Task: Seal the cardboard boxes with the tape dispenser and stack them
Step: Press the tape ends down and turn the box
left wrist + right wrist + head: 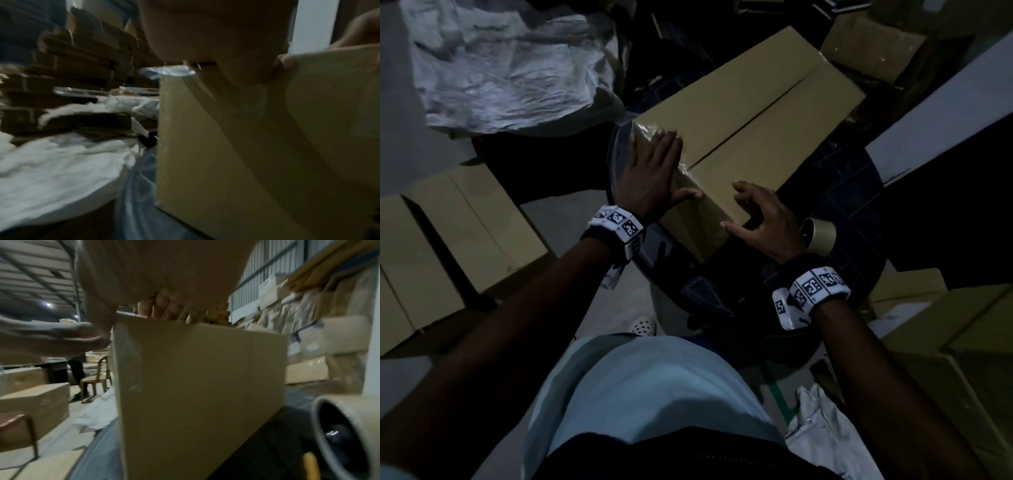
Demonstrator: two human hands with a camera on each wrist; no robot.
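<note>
Cardboard box (750, 113) on desk (852, 192) — left hand (650, 171) flat, pressing tape over near end; right hand (763, 219) loose, empty, steadying the corner — tape roll (820, 236) beside.

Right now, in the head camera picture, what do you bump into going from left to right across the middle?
Low cardboard boxes → left hand flat on the long box → right hand on the long box → tape roll.
</note>
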